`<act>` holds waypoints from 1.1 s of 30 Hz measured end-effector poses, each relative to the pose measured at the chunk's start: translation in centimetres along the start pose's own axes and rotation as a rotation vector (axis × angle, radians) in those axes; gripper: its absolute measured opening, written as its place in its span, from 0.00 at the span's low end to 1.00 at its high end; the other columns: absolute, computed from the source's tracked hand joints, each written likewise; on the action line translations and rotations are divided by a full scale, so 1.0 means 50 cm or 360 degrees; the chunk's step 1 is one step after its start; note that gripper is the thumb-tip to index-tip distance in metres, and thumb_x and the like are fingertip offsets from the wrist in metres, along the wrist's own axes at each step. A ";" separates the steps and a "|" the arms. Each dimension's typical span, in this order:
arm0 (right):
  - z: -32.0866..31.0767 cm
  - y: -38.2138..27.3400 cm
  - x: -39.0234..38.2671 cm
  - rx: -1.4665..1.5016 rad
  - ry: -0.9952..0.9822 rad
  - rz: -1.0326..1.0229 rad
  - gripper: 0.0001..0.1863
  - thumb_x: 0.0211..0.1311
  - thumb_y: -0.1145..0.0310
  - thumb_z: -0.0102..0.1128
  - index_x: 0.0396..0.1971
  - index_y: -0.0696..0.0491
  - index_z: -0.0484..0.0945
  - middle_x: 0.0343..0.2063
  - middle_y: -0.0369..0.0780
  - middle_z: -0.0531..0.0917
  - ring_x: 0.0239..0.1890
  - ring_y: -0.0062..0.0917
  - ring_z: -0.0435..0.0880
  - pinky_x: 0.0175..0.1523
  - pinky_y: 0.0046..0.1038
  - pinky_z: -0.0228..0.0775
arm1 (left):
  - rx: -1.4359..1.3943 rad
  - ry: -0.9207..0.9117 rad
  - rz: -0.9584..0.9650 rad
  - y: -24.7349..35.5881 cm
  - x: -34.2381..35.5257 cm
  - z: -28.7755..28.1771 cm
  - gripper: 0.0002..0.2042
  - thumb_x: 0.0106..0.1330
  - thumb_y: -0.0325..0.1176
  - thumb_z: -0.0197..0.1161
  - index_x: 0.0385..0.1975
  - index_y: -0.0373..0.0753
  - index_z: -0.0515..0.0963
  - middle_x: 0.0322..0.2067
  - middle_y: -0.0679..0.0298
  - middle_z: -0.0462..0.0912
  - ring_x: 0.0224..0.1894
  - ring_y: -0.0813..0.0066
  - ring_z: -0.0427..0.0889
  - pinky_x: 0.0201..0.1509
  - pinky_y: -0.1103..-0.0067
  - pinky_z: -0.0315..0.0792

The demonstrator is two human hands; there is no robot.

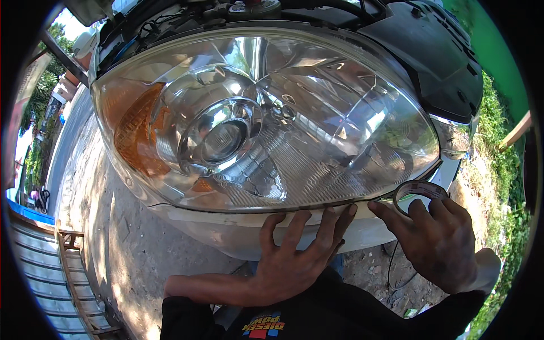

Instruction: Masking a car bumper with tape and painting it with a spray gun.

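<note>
Along the lower edge of the headlight [317,122], where it meets the white bumper [218,226], two bare hands are at work. Toward the middle of that edge, the left hand [297,260] rests on the bumper with its fingers slightly apart, the fingertips bent and set on the surface just under the lens; its rightmost finger reaches closest to the seam. Near the headlight's lower right corner, the right hand [445,243] has its fingers curled onto the near rim of a tape roll [422,188], which is tilted so that its ring faces up, while the leftmost digit stretches out to the seam. Whether the dark line there is tape or a gap, I cannot tell. Behind the clear cover, a round projector lens [224,140] sits left of the middle, with an amber reflector [136,133] at the left end. Beyond the headlight's upper right edge lies a black plastic panel [430,62]. Below the right hand, a thin cable [390,269] loops above the ground. Ribbed metal sheets [48,277] stand at far left, and green plants [513,249] grow at right.
</note>
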State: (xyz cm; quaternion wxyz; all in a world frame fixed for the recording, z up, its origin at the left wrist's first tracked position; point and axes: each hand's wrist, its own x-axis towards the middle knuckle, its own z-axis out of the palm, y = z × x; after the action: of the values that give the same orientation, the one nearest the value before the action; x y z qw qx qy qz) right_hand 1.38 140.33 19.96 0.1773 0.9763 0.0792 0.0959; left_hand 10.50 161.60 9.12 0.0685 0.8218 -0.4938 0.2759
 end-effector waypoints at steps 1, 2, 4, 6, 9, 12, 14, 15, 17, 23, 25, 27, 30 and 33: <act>0.003 -0.002 -0.005 -0.0017 -0.0051 0.0061 0.19 0.62 0.67 0.63 0.52 0.41 0.88 0.21 0.33 0.72 0.20 0.24 0.72 0.30 0.28 0.70 | -0.0062 0.0008 0.0052 0.002 0.002 0.002 0.32 0.56 0.53 0.74 0.65 0.59 0.81 0.64 0.68 0.68 0.62 0.59 0.64 0.62 0.53 0.63; 0.010 -0.002 -0.004 0.0033 -0.0034 0.0063 0.18 0.63 0.67 0.62 0.52 0.42 0.88 0.23 0.34 0.75 0.22 0.26 0.76 0.32 0.28 0.72 | -0.0029 -0.0025 0.0026 0.001 0.003 0.002 0.31 0.57 0.51 0.73 0.64 0.58 0.81 0.63 0.68 0.67 0.62 0.58 0.64 0.62 0.52 0.63; 0.026 -0.003 0.009 0.0095 -0.0035 0.0080 0.16 0.65 0.66 0.61 0.51 0.44 0.88 0.24 0.35 0.78 0.24 0.27 0.79 0.35 0.28 0.74 | -0.0013 -0.0075 0.0014 -0.006 -0.001 -0.009 0.29 0.59 0.49 0.73 0.63 0.57 0.81 0.63 0.67 0.67 0.62 0.57 0.63 0.62 0.52 0.63; 0.035 -0.002 0.014 0.0103 0.0104 -0.0014 0.13 0.68 0.64 0.60 0.48 0.47 0.88 0.26 0.38 0.83 0.27 0.29 0.85 0.37 0.29 0.77 | 0.0099 -0.0086 -0.0005 -0.014 0.002 -0.014 0.27 0.61 0.46 0.72 0.63 0.55 0.82 0.62 0.65 0.65 0.62 0.55 0.62 0.62 0.52 0.62; 0.037 -0.006 0.002 0.0002 0.0001 0.0031 0.12 0.70 0.63 0.59 0.46 0.49 0.88 0.23 0.38 0.83 0.26 0.29 0.85 0.36 0.29 0.76 | 0.0069 -0.0077 0.0048 -0.012 0.001 -0.003 0.27 0.60 0.45 0.71 0.63 0.56 0.82 0.64 0.65 0.64 0.62 0.55 0.63 0.63 0.52 0.62; 0.043 -0.005 -0.003 -0.0005 -0.0001 0.0015 0.11 0.71 0.63 0.58 0.44 0.49 0.87 0.22 0.37 0.81 0.24 0.27 0.83 0.34 0.28 0.74 | 0.0079 -0.0087 0.0043 -0.011 0.000 -0.005 0.28 0.58 0.46 0.73 0.63 0.57 0.82 0.65 0.66 0.64 0.63 0.55 0.63 0.63 0.53 0.63; 0.042 -0.006 -0.007 0.0025 0.0126 0.0026 0.11 0.72 0.63 0.57 0.41 0.50 0.87 0.21 0.36 0.80 0.23 0.26 0.82 0.32 0.28 0.72 | 0.0061 -0.0094 0.0051 -0.011 0.000 -0.008 0.28 0.58 0.45 0.73 0.63 0.57 0.82 0.65 0.66 0.64 0.63 0.55 0.63 0.63 0.53 0.63; 0.041 -0.007 -0.008 0.0026 0.0128 0.0027 0.11 0.72 0.63 0.57 0.41 0.50 0.87 0.21 0.36 0.80 0.23 0.26 0.82 0.32 0.28 0.72 | 0.0075 -0.0090 0.0042 -0.012 -0.002 -0.010 0.28 0.58 0.45 0.73 0.63 0.57 0.82 0.64 0.66 0.65 0.63 0.55 0.63 0.63 0.52 0.63; 0.036 -0.008 -0.008 -0.0038 0.0031 0.0028 0.18 0.66 0.60 0.62 0.55 0.36 0.87 0.30 0.36 0.82 0.31 0.24 0.83 0.31 0.22 0.78 | 0.0093 -0.0089 0.0033 -0.011 -0.005 -0.014 0.28 0.58 0.45 0.73 0.62 0.57 0.82 0.64 0.65 0.65 0.63 0.55 0.63 0.64 0.52 0.63; 0.008 -0.002 0.000 -0.0049 -0.0157 -0.0014 0.18 0.67 0.60 0.62 0.55 0.36 0.86 0.31 0.36 0.82 0.30 0.24 0.83 0.32 0.23 0.79 | 0.0058 -0.0148 0.0016 -0.012 -0.002 -0.015 0.27 0.59 0.46 0.72 0.63 0.58 0.82 0.64 0.65 0.66 0.63 0.55 0.63 0.64 0.51 0.63; 0.021 -0.004 -0.002 -0.0035 -0.0151 -0.0010 0.17 0.67 0.60 0.61 0.55 0.36 0.86 0.31 0.36 0.82 0.30 0.24 0.83 0.32 0.23 0.79 | 0.0060 -0.0147 0.0012 -0.011 -0.001 -0.017 0.27 0.59 0.46 0.72 0.63 0.58 0.82 0.64 0.66 0.66 0.63 0.55 0.64 0.64 0.50 0.63; 0.029 -0.004 -0.003 -0.0018 -0.0144 -0.0009 0.17 0.67 0.60 0.61 0.55 0.36 0.86 0.31 0.36 0.82 0.30 0.24 0.83 0.32 0.23 0.79 | 0.0067 -0.0154 0.0011 -0.010 0.003 -0.019 0.27 0.60 0.46 0.72 0.63 0.58 0.82 0.64 0.66 0.66 0.63 0.54 0.64 0.64 0.50 0.63; 0.037 -0.004 -0.005 -0.0020 -0.0093 0.0016 0.18 0.68 0.60 0.61 0.55 0.36 0.86 0.32 0.37 0.83 0.30 0.24 0.84 0.31 0.22 0.80 | 0.0077 -0.0160 0.0006 -0.009 0.006 -0.021 0.27 0.60 0.46 0.72 0.62 0.58 0.82 0.62 0.65 0.66 0.62 0.54 0.64 0.63 0.49 0.62; 0.051 -0.007 -0.009 0.0021 -0.0058 0.0058 0.19 0.68 0.60 0.60 0.57 0.36 0.85 0.32 0.37 0.83 0.30 0.24 0.85 0.29 0.23 0.81 | 0.0080 -0.0163 0.0011 -0.010 0.016 -0.022 0.27 0.60 0.47 0.72 0.62 0.59 0.83 0.60 0.65 0.66 0.61 0.54 0.64 0.63 0.49 0.62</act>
State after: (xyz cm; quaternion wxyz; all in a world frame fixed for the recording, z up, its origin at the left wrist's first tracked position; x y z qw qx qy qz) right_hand 1.46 139.73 17.42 0.1704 0.9803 0.0587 0.0807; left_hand 10.80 161.66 10.55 0.0215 0.8347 -0.4923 0.2459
